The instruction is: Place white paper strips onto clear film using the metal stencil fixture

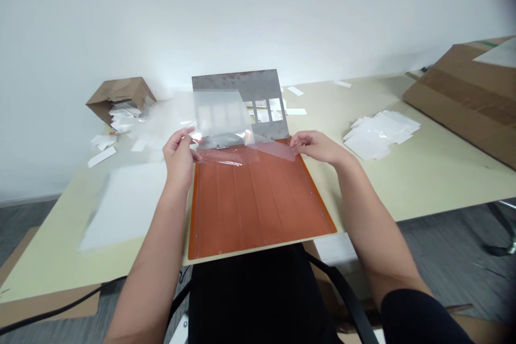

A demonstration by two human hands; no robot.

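My left hand (180, 157) pinches one edge of a clear plastic sheet (226, 113). The sheet's lower right corner is pinched between the fingers of my right hand (310, 146). The film hangs over the far edge of an orange board (253, 204) lying flat at the table's front edge. Behind the film a grey metal plate (237, 80) with rectangular cut-outs stands tilted up at the board's far side. Part of the plate shows only through the film.
White sheets (124, 199) lie left of the board. A brown paper bag (141, 90) with white pieces inside lies on its side at the back left. White cards (381, 131) are piled on the table (439, 172); a large cardboard box (475, 97) rests at the right.
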